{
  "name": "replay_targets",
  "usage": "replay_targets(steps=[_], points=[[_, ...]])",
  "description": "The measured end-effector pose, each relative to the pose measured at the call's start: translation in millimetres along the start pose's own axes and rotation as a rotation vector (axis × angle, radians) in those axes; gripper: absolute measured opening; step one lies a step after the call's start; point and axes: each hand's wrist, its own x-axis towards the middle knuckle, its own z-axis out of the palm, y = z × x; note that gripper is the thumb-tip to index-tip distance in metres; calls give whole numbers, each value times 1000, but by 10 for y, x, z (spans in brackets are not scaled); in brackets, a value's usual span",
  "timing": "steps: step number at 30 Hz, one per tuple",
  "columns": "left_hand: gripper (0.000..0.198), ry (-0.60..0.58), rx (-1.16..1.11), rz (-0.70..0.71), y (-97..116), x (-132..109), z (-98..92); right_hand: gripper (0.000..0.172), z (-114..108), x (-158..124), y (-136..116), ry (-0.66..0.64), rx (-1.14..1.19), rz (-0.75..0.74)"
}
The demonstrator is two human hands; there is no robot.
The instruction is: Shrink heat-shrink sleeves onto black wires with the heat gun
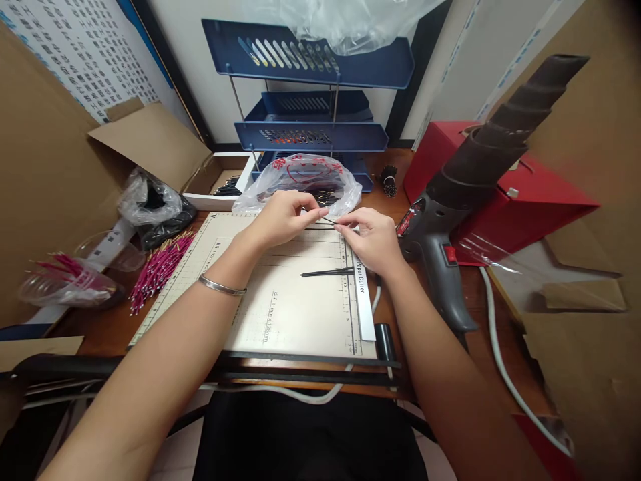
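Observation:
Above the far right part of a cream paper cutter board [295, 300], my left hand [283, 217] and my right hand [373, 239] are close together. Thin black wires [328, 222] stretch between their fingertips. Thumb and forefinger of my left hand pinch one end, and my right hand pinches the other side. The exact number of wires is too fine to make out. Nearer to me, a small group of black wires [325, 272] lies across the board's right-hand ruler, beside the white strip [363, 294] marked "Paper Cutter".
A plastic bag [300, 175] of dark pieces sits behind my hands, below blue tray shelves [310, 137]. Magenta wires [163, 267] are piled on the left near an open carton [155, 143]. A grey heat gun [445, 240] leans against a red box [545, 194] on the right.

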Motion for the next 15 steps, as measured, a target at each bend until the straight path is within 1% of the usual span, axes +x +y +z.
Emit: replay_targets(steps=[2, 5, 8, 12, 13, 15], points=[[35, -33, 92, 29, -21, -4, 4, 8, 5, -5, 11, 3, -55, 7], [32, -91, 195, 77, -37, -15, 6, 8, 19, -13, 23, -10, -104, 60], [31, -110, 228, 128, -22, -26, -3, 8, 33, -29, 41, -72, -105, 123], [25, -147, 250, 172, 10, -34, 4, 7, 39, -49, 92, -122, -76, 160], [23, -158, 252, 182, 14, -34, 13, 13, 43, -49, 112, -130, -53, 168], [22, -178, 252, 197, 14, -35, 35, 36, 64, -44, 162, -126, 32, 199]])
